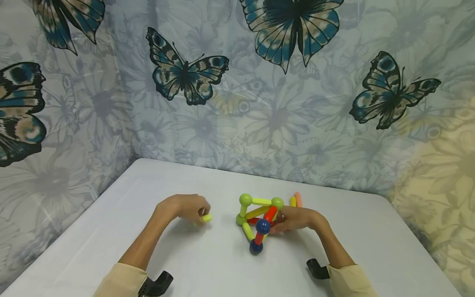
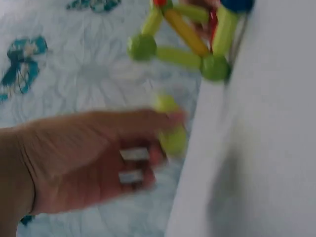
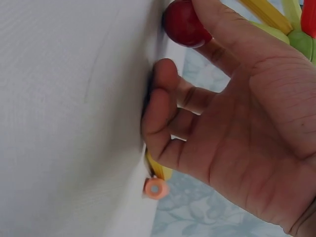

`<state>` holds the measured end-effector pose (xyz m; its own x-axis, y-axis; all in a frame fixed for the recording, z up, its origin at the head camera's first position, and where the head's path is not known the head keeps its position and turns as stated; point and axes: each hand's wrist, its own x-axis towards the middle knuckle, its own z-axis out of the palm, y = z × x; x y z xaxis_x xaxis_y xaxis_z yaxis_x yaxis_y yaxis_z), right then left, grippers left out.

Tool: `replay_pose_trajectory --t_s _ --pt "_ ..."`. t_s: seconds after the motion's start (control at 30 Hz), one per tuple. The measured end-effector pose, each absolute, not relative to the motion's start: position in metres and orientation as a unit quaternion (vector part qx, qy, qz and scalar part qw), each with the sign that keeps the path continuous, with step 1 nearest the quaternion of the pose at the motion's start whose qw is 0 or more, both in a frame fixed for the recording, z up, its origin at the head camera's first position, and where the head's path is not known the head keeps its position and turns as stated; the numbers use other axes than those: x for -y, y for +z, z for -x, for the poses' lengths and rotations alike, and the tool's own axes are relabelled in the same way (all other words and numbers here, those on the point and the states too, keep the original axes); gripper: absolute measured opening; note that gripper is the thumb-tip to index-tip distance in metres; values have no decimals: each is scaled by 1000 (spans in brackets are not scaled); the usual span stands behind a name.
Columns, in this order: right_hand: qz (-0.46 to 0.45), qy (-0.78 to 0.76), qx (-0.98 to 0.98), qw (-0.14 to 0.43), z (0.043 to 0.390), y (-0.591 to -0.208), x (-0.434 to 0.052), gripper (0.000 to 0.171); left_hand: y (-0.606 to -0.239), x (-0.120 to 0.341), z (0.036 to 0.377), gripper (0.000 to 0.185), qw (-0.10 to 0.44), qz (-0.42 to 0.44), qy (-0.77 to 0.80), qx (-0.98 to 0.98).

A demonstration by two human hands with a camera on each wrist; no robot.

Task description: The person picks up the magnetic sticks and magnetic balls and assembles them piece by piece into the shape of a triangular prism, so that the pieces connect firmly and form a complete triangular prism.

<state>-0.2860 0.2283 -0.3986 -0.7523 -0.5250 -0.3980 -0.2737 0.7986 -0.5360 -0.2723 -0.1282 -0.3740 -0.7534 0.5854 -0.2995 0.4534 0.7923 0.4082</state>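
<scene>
Blurred left hand (image 2: 94,158) pinches a yellow-green rod (image 2: 170,131); right hand (image 1: 293,219) fingers half-hide the structure (image 1: 257,216).

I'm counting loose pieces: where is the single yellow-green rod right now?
In the head view the yellow-green rod sits left of centre on the white table, pinched in the left hand, apart from the ball-and-rod structure to its right.

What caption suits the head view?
Left hand holds a yellow-green rod; right hand steadies a rod-and-ball structure on a white table.
</scene>
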Motion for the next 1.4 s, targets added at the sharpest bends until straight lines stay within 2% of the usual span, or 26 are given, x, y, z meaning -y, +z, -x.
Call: replay_pose_trajectory --t_s 0.07,0.17,0.27,0.33,0.4,0.57,0.67,0.93,1.03,1.1,1.17,1.23,1.3,1.4 --pt "217 -236 -906 278 287 -399 -229 23 -366 113 269 7 141 -383 204 -890" --pt "217 -250 -900 285 288 -399 -230 27 -363 87 263 16 -15 -492 240 -837" --pt "225 -252 -897 284 290 -400 -230 33 -371 68 261 22 -191 -514 203 -811" --pt "229 -242 -901 278 291 -400 -229 29 -378 59 260 26 -267 -499 162 -808" --pt "232 -239 -902 276 292 -401 -229 27 -384 54 260 27 -309 -483 120 -811" --pt "237 -243 -899 279 292 -402 -226 28 -389 49 256 27 -346 -467 35 -813" --pt "234 -241 -901 275 292 -403 -224 29 -387 49 254 26 -350 -466 12 -812" --pt "218 -223 -908 278 292 -401 -222 29 -387 55 254 25 -305 -464 55 -830" --pt "210 -215 -914 274 292 -401 -223 32 -389 54 257 41 -282 -455 92 -840" --pt "213 -215 -914 271 292 -402 -224 32 -392 54 261 60 -227 -441 147 -856" --pt "221 -226 -910 270 293 -404 -225 30 -399 56 266 82 -132 -416 227 -871" --pt "230 -231 -910 256 294 -406 -226 27 -410 58 273 93 -30 -383 312 -869" --pt "236 -234 -915 229 295 -409 -225 25 -423 61 279 93 43 -350 371 -859" --pt "232 -233 -931 159 298 -409 -225 21 -440 64 286 78 80 -320 414 -848"
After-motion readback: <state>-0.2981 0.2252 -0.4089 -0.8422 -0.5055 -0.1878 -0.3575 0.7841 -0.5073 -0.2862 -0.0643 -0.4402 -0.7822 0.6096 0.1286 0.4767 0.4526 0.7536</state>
